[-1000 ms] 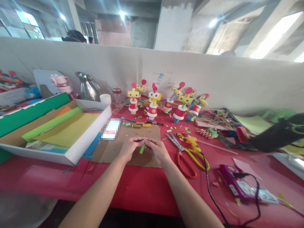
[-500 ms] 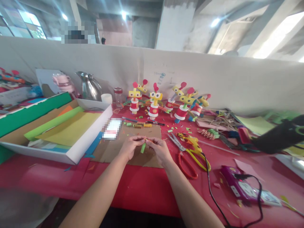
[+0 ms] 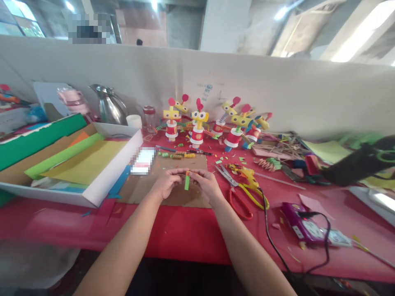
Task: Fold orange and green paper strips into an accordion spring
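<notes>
My left hand (image 3: 168, 182) and my right hand (image 3: 204, 183) meet above a brown cardboard sheet (image 3: 148, 185). Between their fingertips is a small folded paper strip (image 3: 187, 183), green with an orange part at the top. The green end hangs down. Both hands are closed in a pinch at the strip; the exact contact of the left fingertips is partly hidden. Beyond the hands, coiled paper springs (image 3: 177, 156) lie on the cardboard's far edge. To the right of my right hand are red-and-yellow-handled scissors (image 3: 240, 195) and a yellow glue gun (image 3: 248, 177).
Several paper-cup figures (image 3: 197, 135) stand along the wall. At left is a white box (image 3: 120, 164) of coloured paper, with a phone-like blurred screen (image 3: 143, 160) beside it. A steel jug (image 3: 109, 106) stands behind. A purple power strip (image 3: 293, 228) with black cables lies at right.
The view has tilted down and shifted slightly right. More orange shows at the top of the strip, and its green end now hangs straighter. Both hands stay together.
</notes>
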`<state>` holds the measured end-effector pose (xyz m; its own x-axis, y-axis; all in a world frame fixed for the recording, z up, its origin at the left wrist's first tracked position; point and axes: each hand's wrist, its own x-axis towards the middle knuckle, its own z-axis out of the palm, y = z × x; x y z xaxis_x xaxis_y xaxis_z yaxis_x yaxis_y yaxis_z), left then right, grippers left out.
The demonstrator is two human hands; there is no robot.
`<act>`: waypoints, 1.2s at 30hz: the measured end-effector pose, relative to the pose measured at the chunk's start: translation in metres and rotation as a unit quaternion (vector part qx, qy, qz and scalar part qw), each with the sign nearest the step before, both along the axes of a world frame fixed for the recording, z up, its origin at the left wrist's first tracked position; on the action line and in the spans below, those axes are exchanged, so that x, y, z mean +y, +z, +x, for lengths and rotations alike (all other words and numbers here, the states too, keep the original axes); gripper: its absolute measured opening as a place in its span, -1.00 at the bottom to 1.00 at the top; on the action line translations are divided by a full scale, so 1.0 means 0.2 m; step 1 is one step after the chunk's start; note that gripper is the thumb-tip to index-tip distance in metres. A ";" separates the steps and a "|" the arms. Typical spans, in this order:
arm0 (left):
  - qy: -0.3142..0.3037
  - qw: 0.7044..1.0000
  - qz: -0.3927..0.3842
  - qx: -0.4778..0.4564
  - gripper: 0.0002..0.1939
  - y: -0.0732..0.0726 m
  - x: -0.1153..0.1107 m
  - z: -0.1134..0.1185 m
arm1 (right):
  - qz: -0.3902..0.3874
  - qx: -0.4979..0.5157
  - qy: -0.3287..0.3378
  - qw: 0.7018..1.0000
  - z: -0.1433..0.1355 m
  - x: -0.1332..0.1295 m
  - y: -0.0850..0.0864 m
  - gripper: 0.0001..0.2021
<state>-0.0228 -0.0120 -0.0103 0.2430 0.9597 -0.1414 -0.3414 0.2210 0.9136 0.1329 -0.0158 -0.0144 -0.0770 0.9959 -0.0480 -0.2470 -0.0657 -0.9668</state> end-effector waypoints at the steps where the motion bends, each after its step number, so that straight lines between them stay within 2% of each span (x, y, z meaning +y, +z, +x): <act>1: 0.002 1.000 0.015 0.011 -0.59 0.00 0.00 0.00 | -0.004 0.011 -0.006 1.000 0.00 0.00 0.00 -0.72; 6: 0.021 0.983 0.141 0.116 -0.55 0.00 -0.01 0.02 | -0.032 0.073 -0.022 0.997 -0.01 0.01 0.00 -0.72; 12: 0.090 0.900 0.318 0.285 -0.70 0.01 -0.03 0.02 | -0.038 0.101 -0.027 0.994 -0.01 0.01 0.00 -0.74; 15: 0.108 0.856 0.372 0.341 -0.79 0.02 -0.04 0.01 | -0.038 0.103 -0.032 0.993 -0.01 0.01 0.00 -0.75; 17: 0.104 0.842 0.395 0.352 -0.79 0.01 -0.04 0.00 | -0.035 0.099 -0.035 0.994 -0.01 0.01 0.00 -0.76; 23: 0.109 0.836 0.399 0.362 -0.80 -0.02 -0.02 0.00 | -0.020 0.085 -0.046 0.995 -0.02 0.00 -0.01 -0.76; 30: 0.123 0.832 0.405 0.359 -0.83 0.01 -0.03 0.00 | -0.017 0.066 -0.041 0.997 -0.02 -0.01 -0.01 -0.77; 36: 0.134 0.859 0.378 0.318 -0.90 0.00 -0.01 0.01 | -0.008 0.061 -0.037 0.997 -0.02 -0.01 -0.01 -0.78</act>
<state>-0.0216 -0.0138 -0.0110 0.1027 0.8456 0.5239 0.3343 -0.5254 0.7825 0.1281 -0.0182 -0.0167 -0.0093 0.9982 -0.0597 -0.3683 -0.0589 -0.9279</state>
